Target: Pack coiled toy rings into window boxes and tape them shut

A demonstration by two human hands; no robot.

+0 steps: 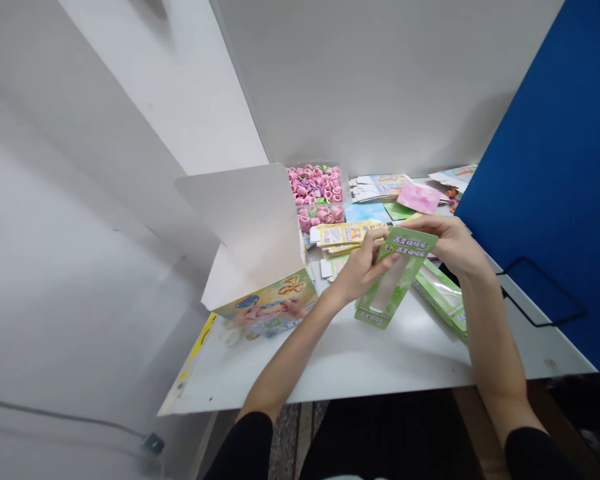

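Observation:
A green printed box with a clear window [389,288] is held up above the table, tilted, its lower end toward the table's front. My left hand [361,268] grips its left side, thumb on the front face near the window. At the upper right corner, the fingers of my right hand [453,241] are closed on the box's top edge, partly hidden behind it. Another green windowed box [443,297] lies on the table below my right hand. Just behind my left hand is a stack of flat yellow cartons [343,235].
An open display box [267,303] stands at the left. Behind it are clear trays of pink rings [316,185]. Flat cartons [380,187] and a pink card [419,198] lie at the back. A blue panel [555,180] and black wire frame [545,325] are at the right.

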